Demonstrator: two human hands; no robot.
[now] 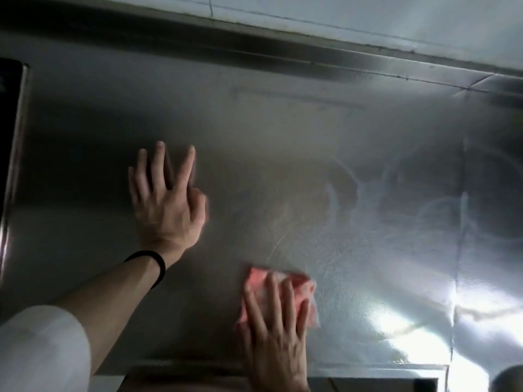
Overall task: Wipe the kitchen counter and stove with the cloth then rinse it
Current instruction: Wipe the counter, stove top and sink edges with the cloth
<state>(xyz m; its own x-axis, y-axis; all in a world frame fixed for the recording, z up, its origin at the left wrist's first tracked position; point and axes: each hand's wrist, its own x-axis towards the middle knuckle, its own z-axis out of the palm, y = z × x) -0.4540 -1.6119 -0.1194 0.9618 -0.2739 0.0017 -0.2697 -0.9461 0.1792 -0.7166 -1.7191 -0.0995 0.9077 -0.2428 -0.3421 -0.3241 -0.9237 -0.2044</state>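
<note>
right hand (276,332) flat on pink cloth (294,284), steel counter (311,154); left hand (167,199) beside

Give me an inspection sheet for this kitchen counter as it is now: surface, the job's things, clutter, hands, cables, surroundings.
Surface: textured stainless steel counter, with smeared wipe streaks toward the right and glare at the near right.
Job's things: pink cloth lying flat on the counter near its front edge.
Clutter: nothing seen.
Hands: right hand presses the cloth with straight fingers. Left hand is open with fingers spread over the counter, contact unclear. It has a black band on its wrist.
Cables: nothing seen.
Surroundings: pale tiled wall behind. A dark framed panel at the left edge is unidentifiable.
</note>
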